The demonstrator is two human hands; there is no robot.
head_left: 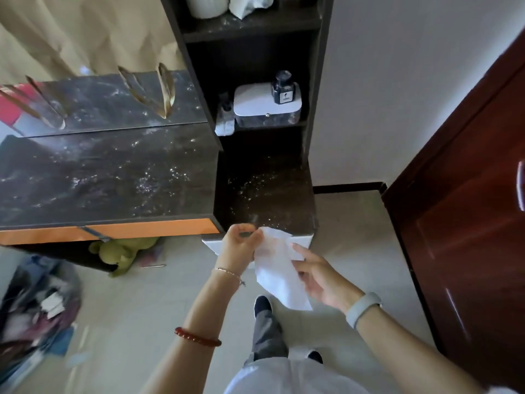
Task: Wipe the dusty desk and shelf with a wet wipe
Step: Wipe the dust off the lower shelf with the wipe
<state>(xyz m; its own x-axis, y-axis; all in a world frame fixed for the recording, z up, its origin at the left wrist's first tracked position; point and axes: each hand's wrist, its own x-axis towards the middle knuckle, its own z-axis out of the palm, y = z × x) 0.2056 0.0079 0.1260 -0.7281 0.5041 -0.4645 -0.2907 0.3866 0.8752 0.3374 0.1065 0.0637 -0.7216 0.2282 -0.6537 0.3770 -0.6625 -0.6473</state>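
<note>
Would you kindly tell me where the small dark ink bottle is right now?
In the head view, the small dark glass ink bottle stands on the white rounded-lid box on the dark shelf unit's middle shelf, right of the dusty desk.

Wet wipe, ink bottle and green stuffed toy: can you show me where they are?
wet wipe (279,275), head view, middle of the white sheet.
ink bottle (283,87), head view, on its dark body.
green stuffed toy (120,251), head view, on its body under the desk.
</note>
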